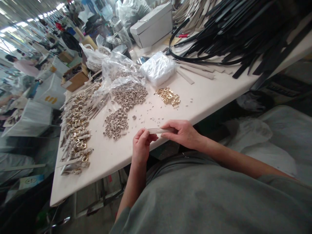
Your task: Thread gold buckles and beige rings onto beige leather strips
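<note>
Between my two hands, over the table's front edge, stretches a pale beige strap [156, 131]. My left hand [141, 144] pinches one end between thumb and fingers. On the other end, my right hand [181, 131] closes with its thumb and fingers, hiding part of the strap. Just beyond my hands lie small beige loops [116, 125] in a loose pile, with more loops [130, 96] behind, partly under clear plastic. A heap of gold-coloured buckles [168, 97] sits farther back. Tiny bits are scattered near my fingers.
Along the left of the table [107, 162] lies a long row of beige straps with gold buckles [78, 136]. A plastic-wrapped white bundle [158, 68], a white box [152, 26] and black straps [231, 39] occupy the back. Another person [25, 65] is at far left.
</note>
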`<state>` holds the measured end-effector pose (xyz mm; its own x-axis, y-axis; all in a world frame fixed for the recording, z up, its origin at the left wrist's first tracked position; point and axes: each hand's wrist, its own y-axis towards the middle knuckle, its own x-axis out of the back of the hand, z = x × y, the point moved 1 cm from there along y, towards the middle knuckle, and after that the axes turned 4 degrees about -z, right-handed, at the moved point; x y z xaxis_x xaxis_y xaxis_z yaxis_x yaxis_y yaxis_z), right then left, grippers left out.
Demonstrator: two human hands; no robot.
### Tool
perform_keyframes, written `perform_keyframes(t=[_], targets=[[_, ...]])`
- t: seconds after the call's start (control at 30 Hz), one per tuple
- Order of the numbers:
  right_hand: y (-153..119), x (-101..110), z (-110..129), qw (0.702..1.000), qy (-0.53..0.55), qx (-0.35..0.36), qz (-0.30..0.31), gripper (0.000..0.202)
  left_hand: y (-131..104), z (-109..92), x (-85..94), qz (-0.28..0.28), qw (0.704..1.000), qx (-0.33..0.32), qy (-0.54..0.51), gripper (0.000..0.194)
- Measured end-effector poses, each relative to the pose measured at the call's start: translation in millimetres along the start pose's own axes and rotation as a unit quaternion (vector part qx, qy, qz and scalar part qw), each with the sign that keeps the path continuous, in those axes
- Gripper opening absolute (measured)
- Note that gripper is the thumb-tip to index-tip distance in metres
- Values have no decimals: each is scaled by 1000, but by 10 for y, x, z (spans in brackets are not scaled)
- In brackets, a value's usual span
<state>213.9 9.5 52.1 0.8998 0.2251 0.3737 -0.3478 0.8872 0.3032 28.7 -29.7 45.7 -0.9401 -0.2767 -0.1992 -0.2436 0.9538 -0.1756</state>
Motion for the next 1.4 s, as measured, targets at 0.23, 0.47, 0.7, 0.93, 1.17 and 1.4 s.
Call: perform_keyframes(t=[0.23, 0.47, 0.7, 0.93, 1.17, 1.4], targets=[[8, -17, -51, 1000, -29, 5, 6, 20, 8, 51, 32, 3, 1000, 5, -2, 30], [22, 51, -106, 990, -93, 74, 72, 21, 7, -36, 108, 67, 979, -87, 170, 31], [57, 56, -205, 953, -233, 129, 143, 29, 31, 1, 64, 15, 946, -74, 317, 25], [34, -111, -179, 963, -224, 148, 28, 12, 113, 161, -66, -11, 978, -25, 209, 33], [107, -118, -103, 938, -250, 230, -69, 17, 201, 147, -166, -38, 986, -45, 155, 34], [101, -114, -168, 962, -177, 196, -70, 17, 233, 124, -154, -5, 992, -19, 126, 36]])
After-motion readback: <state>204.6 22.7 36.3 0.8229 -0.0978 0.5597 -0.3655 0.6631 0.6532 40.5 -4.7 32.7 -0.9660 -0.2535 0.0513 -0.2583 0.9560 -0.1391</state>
